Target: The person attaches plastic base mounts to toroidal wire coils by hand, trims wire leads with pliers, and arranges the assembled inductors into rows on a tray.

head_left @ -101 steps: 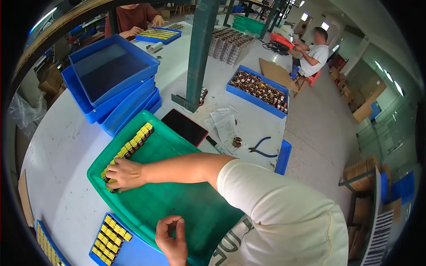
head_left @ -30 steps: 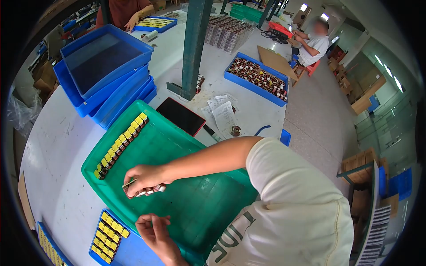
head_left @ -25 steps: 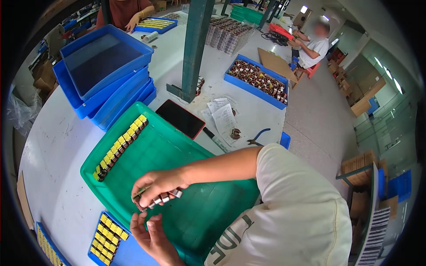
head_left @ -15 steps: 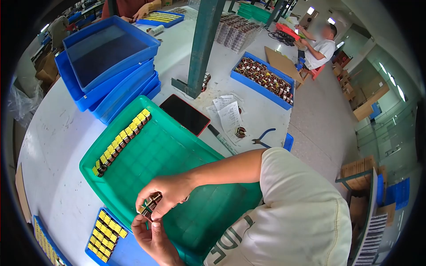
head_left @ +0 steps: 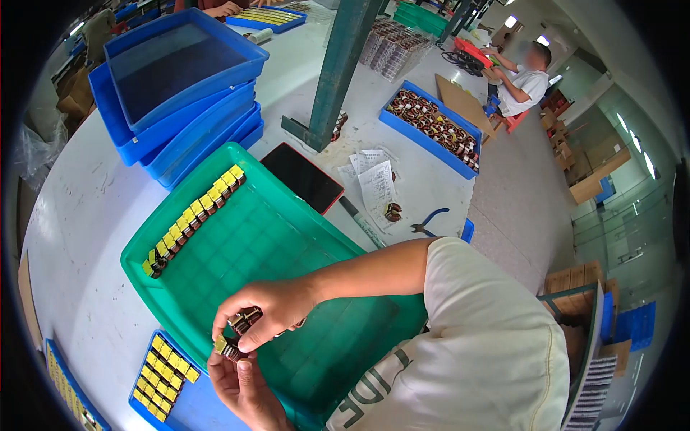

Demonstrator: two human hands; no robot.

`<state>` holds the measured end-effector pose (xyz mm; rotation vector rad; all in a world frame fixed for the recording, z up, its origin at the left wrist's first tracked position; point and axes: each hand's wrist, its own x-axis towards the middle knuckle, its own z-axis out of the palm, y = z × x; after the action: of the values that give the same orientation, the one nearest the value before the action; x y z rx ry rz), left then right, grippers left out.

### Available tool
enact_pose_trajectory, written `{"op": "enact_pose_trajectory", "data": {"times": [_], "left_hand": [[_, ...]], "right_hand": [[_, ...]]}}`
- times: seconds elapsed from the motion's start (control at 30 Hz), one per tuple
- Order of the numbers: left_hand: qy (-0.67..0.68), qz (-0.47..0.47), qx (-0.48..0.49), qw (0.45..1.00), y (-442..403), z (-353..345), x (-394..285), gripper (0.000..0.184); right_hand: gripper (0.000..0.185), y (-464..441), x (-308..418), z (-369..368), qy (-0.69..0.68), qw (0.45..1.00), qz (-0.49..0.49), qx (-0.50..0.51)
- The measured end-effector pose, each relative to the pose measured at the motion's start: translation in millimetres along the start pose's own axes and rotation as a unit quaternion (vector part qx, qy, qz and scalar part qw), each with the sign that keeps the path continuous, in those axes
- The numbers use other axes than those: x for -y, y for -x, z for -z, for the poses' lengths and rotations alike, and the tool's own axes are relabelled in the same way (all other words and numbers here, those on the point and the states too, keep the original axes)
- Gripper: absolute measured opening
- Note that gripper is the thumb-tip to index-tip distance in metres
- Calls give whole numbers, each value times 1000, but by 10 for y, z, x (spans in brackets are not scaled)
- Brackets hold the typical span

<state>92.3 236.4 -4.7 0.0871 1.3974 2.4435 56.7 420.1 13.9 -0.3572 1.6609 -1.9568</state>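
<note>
My right hand is curled around several dark copper-wound coils, partly hidden by its fingers. Below it, my left hand pinches a copper-wound coil with a yellow-green face from underneath. The right thumb and fingertips touch that same coil. Both hands are over the near left edge of a green tray. Along the tray's far left side runs a row of coils with yellow tops. A blue tray beside the left hand holds rows of yellow-topped pieces.
Stacked blue trays stand beyond the green one. A tablet-like black device, paper slips and pliers lie nearby. A green post rises from the table. Farther off are a blue tray of coils and two people.
The coil between my hands has turned and sits slightly lower left, showing more of its yellow-green face and windings. The whole view has shifted a little. A far person's hand has moved.
</note>
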Motion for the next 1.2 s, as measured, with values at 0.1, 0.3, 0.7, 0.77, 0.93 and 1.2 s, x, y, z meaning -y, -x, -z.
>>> {"op": "enact_pose_trajectory", "data": {"times": [0.1,0.3,0.7,0.77,0.93,1.2], "left_hand": [[-10,-11,-5,1000,9,18,4,31],[-15,-24,4,1000,16,75,47,31],[10,-41,29,999,20,105,34,32],[-26,-30,-75,996,49,-64,-36,30],[-72,-29,-112,991,70,34,-14,44],[35,-67,-69,995,29,53,-30,42]], "right_hand": [[30,-41,-74,-16,2,1000,5,-7],[27,-21,-44,-58,-6,1000,5,-25],[32,29,21,-143,-66,998,-11,20],[32,37,40,-141,-55,998,-35,17],[40,-8,-76,-118,-38,999,-9,18],[46,-71,-83,-195,18,1000,18,-7]]}}
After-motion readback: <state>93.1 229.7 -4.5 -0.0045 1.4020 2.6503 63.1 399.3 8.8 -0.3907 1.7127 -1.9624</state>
